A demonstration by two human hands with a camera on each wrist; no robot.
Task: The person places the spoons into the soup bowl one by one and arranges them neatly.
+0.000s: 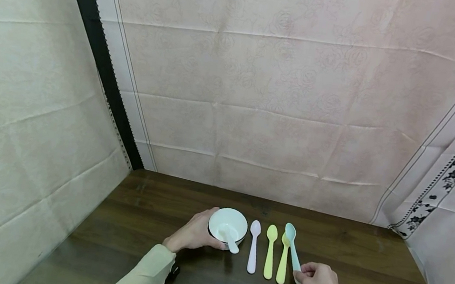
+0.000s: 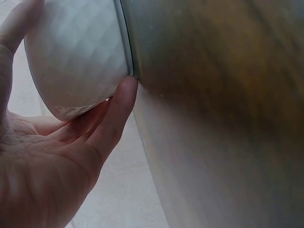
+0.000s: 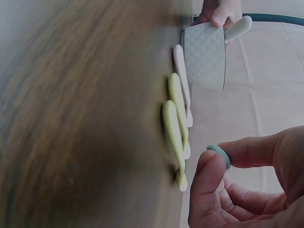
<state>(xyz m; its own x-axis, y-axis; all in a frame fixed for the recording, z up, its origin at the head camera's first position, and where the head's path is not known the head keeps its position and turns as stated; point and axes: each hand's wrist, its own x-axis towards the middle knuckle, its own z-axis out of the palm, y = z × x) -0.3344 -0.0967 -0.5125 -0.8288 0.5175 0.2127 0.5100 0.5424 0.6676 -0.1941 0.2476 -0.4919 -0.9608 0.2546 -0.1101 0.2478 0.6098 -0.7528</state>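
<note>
A person sits at a dark wooden table. The left hand cups the side of a small white bowl with a white spoon leaning inside. The right hand pinches the handle end of a teal spoon, its bowl raised above the yellow spoon. It looks like light, stiff, smooth plastic, best held at the handle. Beside it lie a green spoon and a lilac spoon, closely spaced, easy to knock.
</note>
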